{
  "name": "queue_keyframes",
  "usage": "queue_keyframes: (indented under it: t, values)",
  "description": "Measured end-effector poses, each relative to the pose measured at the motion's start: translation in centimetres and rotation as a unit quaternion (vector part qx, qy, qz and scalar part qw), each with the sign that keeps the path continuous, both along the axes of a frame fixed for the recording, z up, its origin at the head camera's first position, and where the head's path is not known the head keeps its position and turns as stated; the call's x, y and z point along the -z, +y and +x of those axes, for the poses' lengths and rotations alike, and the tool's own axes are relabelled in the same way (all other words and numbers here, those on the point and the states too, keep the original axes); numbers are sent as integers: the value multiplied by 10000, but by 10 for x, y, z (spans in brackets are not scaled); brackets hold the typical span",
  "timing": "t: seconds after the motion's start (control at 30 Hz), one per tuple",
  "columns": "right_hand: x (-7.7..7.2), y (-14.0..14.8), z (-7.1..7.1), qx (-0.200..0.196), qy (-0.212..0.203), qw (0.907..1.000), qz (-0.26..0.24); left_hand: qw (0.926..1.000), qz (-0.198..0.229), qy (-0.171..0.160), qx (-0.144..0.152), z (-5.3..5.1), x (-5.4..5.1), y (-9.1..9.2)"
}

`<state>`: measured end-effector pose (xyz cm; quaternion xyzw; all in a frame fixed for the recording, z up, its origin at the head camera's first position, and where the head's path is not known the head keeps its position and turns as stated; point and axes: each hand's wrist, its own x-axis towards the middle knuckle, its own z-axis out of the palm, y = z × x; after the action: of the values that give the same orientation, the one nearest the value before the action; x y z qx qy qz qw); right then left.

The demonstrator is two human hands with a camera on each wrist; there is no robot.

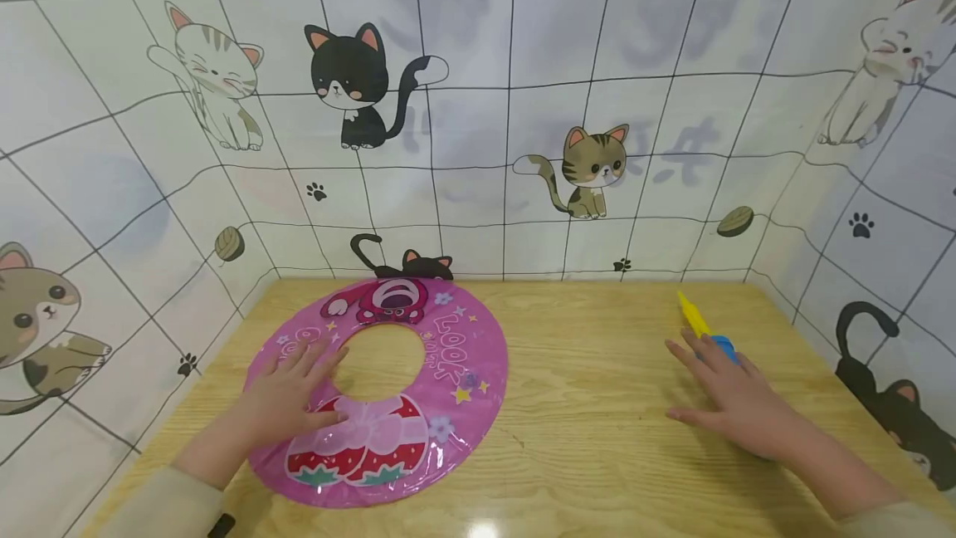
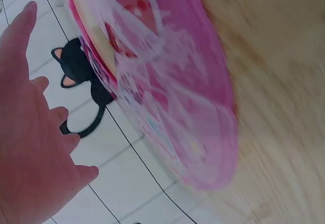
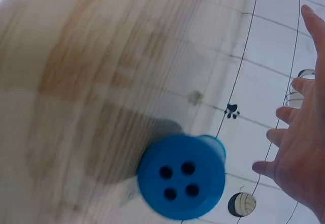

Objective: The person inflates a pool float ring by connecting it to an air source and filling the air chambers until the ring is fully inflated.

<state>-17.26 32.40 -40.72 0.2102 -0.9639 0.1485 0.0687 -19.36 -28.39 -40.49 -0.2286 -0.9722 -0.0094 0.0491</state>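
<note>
A pink swim ring (image 1: 478, 364), printed with strawberries, a bear and lettering, lies flat and slack on the left half of the table. Above its left side is my left hand (image 1: 280, 401), fingers spread; the left wrist view shows this hand (image 2: 35, 132) apart from the ring (image 2: 198, 107). On the right lies what looks like a hand pump with a yellow tapered nozzle (image 1: 695, 315) and a blue body (image 1: 723, 347), partly hidden under my right hand (image 1: 735, 401). In the right wrist view, its round blue end (image 3: 177, 179) has several dark holes, and my extended fingers (image 3: 287, 115) stay apart from it.
The light wood-grain table (image 1: 575, 405) meets a white wall covering (image 1: 470, 131) at the back and both sides, printed with grid lines and cartoon cats. Bare tabletop lies between the ring and the pump. A bright reflection shows at the front edge.
</note>
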Motion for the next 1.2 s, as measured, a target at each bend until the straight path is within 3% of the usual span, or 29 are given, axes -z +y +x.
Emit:
queue_keyframes:
  t: [0.33,0.53,0.83,1.2]
  values:
    - [-8,-32,-2,-466,-441,9969,-460,9988,-65,133,476,-5,6,35]
    - [-8,-46,-3,-656,-952,9895,-868,9983,-262,-83,518,-12,4,51]
    - [-13,-73,-9,-797,-1115,9878,-734,9952,-595,-363,693,-21,-4,75]
    - [-10,-102,-22,-1131,-1153,9850,-609,9910,-957,-528,768,-32,-2,100]
